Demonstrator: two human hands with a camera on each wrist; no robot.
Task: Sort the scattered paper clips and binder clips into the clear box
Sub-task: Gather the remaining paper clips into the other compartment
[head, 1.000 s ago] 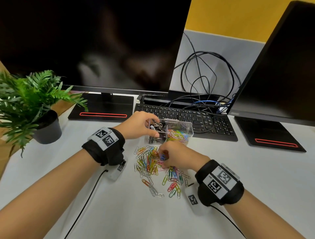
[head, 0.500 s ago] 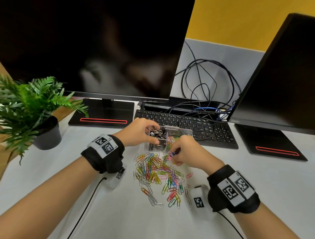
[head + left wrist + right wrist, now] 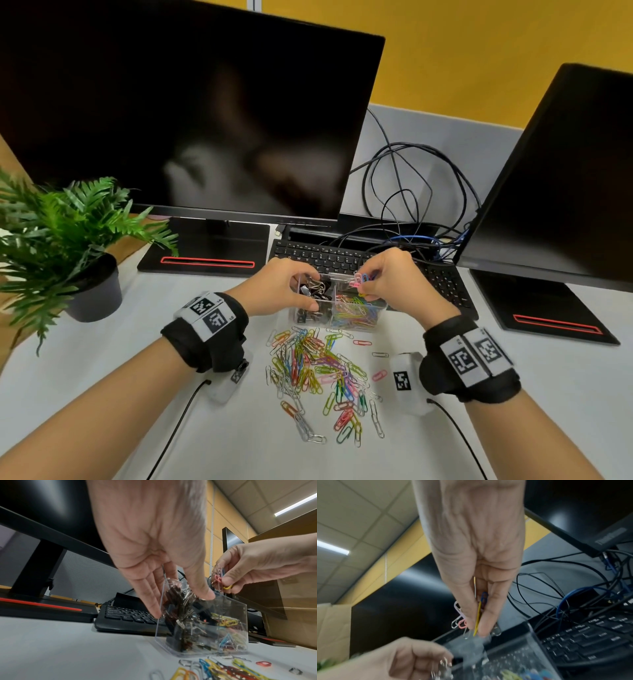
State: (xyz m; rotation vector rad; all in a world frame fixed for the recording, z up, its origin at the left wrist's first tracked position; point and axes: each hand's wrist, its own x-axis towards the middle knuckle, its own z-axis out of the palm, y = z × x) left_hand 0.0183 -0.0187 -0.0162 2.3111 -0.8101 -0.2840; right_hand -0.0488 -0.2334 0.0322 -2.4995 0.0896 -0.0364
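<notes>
A clear box (image 3: pixel 373 317) (image 3: pixel 228 616) with two compartments stands in front of the keyboard. Black binder clips (image 3: pixel 313 287) (image 3: pixel 178 601) fill its left compartment, coloured paper clips (image 3: pixel 356 308) its right one. My left hand (image 3: pixel 284 287) (image 3: pixel 171 592) grips the box's left end, thumb on the near wall and fingers over the far side. My right hand (image 3: pixel 387 277) (image 3: pixel 477 615) pinches a small bunch of paper clips (image 3: pixel 359 279) (image 3: pixel 220 577) (image 3: pixel 462 623) just above the right compartment. A pile of coloured paper clips (image 3: pixel 322 373) (image 3: pixel 223 669) lies scattered on the white desk (image 3: pixel 102 394) nearer me.
A black keyboard (image 3: pixel 329 257) lies right behind the box, with tangled cables (image 3: pixel 400 192) beyond it. Two dark monitors (image 3: pixel 178 113) stand at the back and right. A potted fern (image 3: pixel 65 240) sits at the left. Wrist-camera cords trail over the desk.
My right hand lifted a bunch of paper clips from the pile and carried it up and away to above the box's right compartment. The left hand stayed on the box.
</notes>
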